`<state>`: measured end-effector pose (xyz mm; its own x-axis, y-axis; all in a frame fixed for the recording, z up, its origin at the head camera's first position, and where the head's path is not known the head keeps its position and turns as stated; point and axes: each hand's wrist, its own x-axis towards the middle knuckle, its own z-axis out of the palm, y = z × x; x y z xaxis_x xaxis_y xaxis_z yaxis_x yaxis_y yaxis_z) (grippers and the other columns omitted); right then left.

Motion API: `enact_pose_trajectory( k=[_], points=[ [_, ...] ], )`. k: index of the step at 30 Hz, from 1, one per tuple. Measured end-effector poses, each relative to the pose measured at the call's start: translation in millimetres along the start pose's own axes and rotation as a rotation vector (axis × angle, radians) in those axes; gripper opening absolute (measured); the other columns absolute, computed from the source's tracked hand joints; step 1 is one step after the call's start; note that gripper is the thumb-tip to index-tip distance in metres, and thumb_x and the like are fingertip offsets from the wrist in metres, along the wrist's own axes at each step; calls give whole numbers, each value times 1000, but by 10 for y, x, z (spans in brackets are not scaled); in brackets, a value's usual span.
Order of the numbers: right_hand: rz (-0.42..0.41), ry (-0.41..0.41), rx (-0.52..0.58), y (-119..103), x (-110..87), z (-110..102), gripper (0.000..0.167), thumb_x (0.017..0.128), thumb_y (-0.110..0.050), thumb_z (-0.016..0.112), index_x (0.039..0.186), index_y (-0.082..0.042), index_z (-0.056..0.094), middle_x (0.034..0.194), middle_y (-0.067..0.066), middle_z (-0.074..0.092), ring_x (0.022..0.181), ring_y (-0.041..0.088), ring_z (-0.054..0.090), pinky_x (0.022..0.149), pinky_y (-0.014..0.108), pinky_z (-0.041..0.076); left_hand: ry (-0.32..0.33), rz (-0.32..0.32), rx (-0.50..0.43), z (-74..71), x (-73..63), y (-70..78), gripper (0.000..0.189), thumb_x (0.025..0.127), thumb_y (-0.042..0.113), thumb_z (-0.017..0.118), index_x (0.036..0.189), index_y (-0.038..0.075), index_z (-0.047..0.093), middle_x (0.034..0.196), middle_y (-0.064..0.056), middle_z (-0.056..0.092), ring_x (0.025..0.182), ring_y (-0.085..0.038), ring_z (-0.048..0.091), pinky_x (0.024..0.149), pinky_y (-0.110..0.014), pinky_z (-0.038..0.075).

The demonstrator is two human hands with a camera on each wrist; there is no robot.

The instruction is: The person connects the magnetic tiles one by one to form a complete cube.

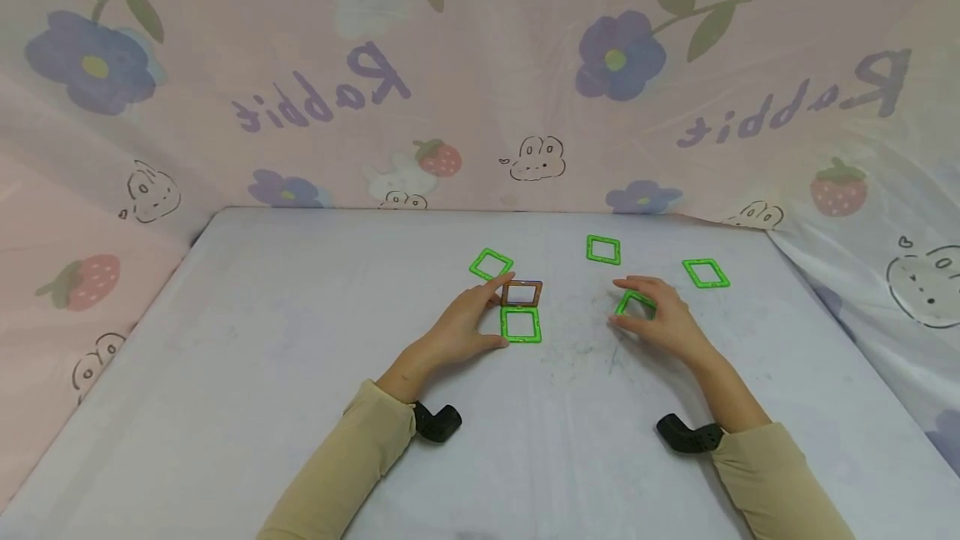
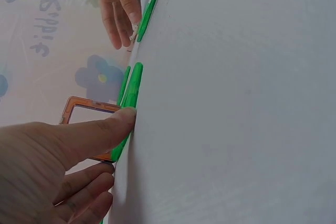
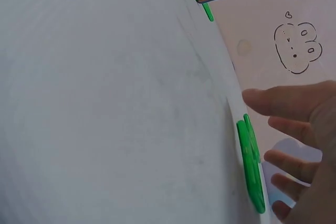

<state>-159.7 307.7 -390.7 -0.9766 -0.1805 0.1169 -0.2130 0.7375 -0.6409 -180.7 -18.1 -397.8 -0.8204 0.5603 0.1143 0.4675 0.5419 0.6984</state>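
Note:
A green square magnetic tile frame lies flat on the table, and an orange-brown square tile stands upright along its far edge. My left hand grips this pair from the left, thumb at the green tile's near corner and forefinger by the orange tile's upper corner. In the left wrist view the thumb covers part of the green edge. Over to the right, my right hand spreads thumb and fingers around another green tile. The right wrist view shows that thumb apart from the green tile below it.
Beyond the left hand lies a tilted green tile. Two more lie farther back, one green tile near the middle and one green tile to the right. A printed cloth hangs behind the white table.

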Motion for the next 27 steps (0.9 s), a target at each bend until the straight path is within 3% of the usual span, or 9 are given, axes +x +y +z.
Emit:
enact_pose_trajectory(
  k=[11,20,27],
  points=[
    [96,-26,-70,14,-44,-36,61,84,-20,73,136,3,48,137,33,41,128,52,32,102,66,24,2,4,-7,-3,-3,-5,94,76,11,82,152,21,26,124,-12,58,120,-27,50,108,-43,34],
    [89,12,-57,81,-56,-20,68,82,-34,73,135,2,49,132,34,42,123,52,34,100,65,26,-9,-9,-19,-9,7,24,94,76,10,82,152,19,27,124,-12,59,120,-27,51,108,-43,34],
    [128,-28,-84,47,-39,-39,65,84,-24,73,134,8,48,131,36,42,123,52,35,101,64,27,-11,-17,-13,-12,10,23,94,76,11,82,152,21,27,124,-11,59,120,-26,51,109,-42,33]
  ],
)
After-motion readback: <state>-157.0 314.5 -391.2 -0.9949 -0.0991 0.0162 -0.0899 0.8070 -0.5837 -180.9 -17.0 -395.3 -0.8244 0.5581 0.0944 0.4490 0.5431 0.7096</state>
